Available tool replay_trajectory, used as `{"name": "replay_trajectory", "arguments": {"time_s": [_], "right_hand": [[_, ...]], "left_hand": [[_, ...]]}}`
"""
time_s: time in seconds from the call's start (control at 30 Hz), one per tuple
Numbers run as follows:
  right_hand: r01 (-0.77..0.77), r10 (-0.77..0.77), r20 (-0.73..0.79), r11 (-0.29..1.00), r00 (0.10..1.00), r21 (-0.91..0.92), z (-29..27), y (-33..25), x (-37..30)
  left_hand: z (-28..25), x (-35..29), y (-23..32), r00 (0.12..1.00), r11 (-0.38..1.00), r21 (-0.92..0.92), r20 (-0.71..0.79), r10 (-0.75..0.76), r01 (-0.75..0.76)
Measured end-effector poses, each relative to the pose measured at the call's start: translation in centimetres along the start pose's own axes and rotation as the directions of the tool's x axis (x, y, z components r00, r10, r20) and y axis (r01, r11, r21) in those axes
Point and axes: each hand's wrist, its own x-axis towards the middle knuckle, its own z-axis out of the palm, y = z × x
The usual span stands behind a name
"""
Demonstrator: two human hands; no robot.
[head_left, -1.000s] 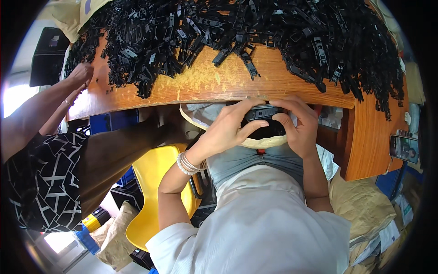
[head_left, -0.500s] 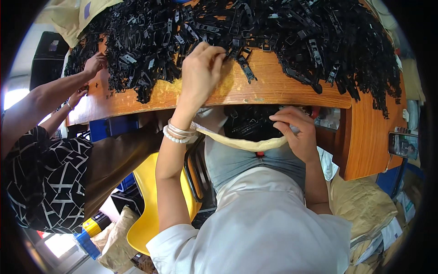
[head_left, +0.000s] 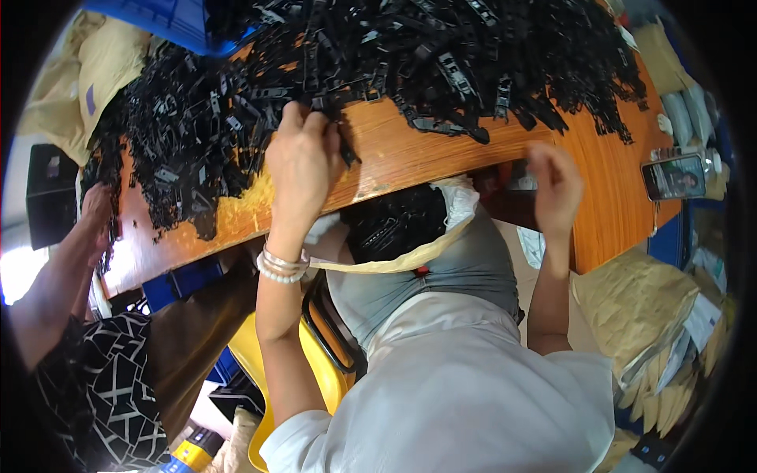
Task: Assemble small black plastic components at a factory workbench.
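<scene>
The left hand [head_left: 301,162] curls over black plastic parts [head_left: 456,75] piled near the front edge of the table [head_left: 603,225] — whether it grips one cannot be told. The right hand [head_left: 558,189], blurred, hangs open past that edge, seemingly empty. Interlocked parts could snag — a pull might drag neighbours off the edge.

Right hand [head_left: 557,188] blurred, blue crate [head_left: 169,16] cut off

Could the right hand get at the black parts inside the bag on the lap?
Probably yes: the right hand hovers right of the bag, whose mouth is open, and nothing visible blocks its way to the black parts.
</scene>
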Motion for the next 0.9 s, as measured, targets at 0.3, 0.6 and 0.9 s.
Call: {"name": "replay_trajectory", "arguments": {"time_s": [0.3,0.6,0.9], "right_hand": [[-0.251,0.029,-0.338,0.729,0.941,-0.637,-2.6,3.6,8.7],[-0.219,-0.049,-0.303,0.582,0.952,-0.783,-5.0,4.7,5.7],[0.026,-0.049,0.05,0.92,0.998,0.392,1.1,-4.4,0.8]], "left_hand": [[-0.1,-2.5,-0.9,0.894,0.746,-0.537,0.035,-0.447,0.394],[-2.6,-3.8,1.2,0.872,0.436,-0.793,0.23,-0.433,0.426],[-0.6,-5.6,3.4,0.894,-0.013,-0.905,0.422,-0.151,0.425]]}}
